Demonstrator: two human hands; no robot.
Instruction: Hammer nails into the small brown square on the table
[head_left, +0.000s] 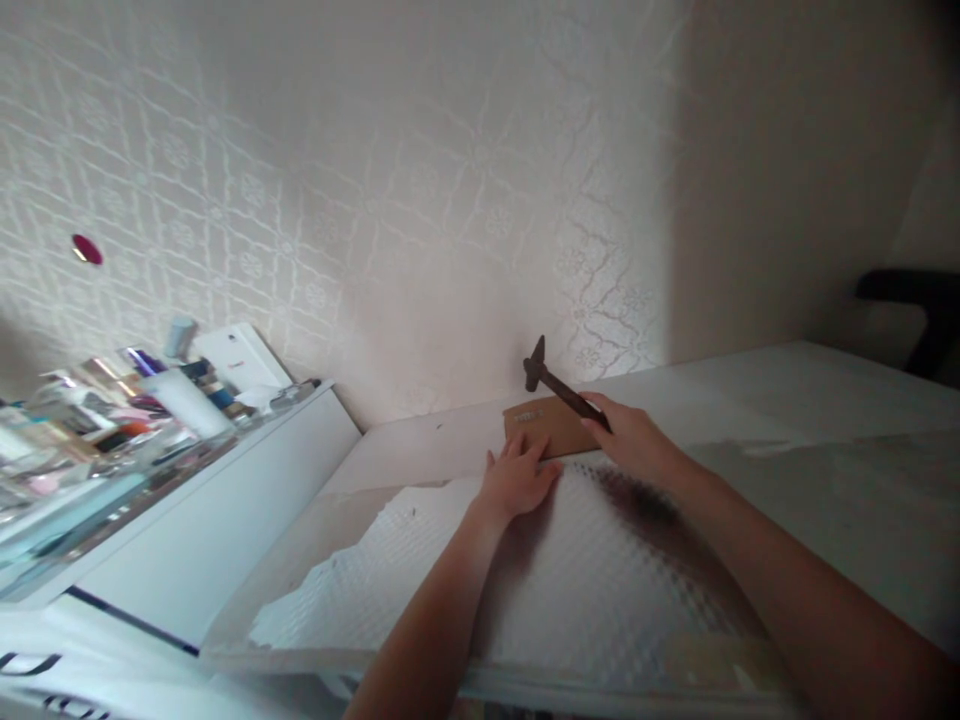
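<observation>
My right hand [630, 432] grips the handle of a hammer [559, 383], its dark head raised at the upper left, in front of the wall. Beneath the hammer lies a flat brown piece [559, 428] that looks like cardboard, with a small pale patch of marks near its left end. The fingers of my left hand [519, 474] are spread and rest on the lower left edge of this piece. Under my forearms is a white textured sheet [450, 560] with a ragged left edge. I cannot make out what the small pale marks are.
A white cabinet [247, 520] at the left bears many bottles, tubes and a white box [241, 358]. The patterned wall [450, 220] rises behind the white tabletop [420, 440]. A black curved object [919, 300] stands at the far right. A red round item [88, 249] is on the wall.
</observation>
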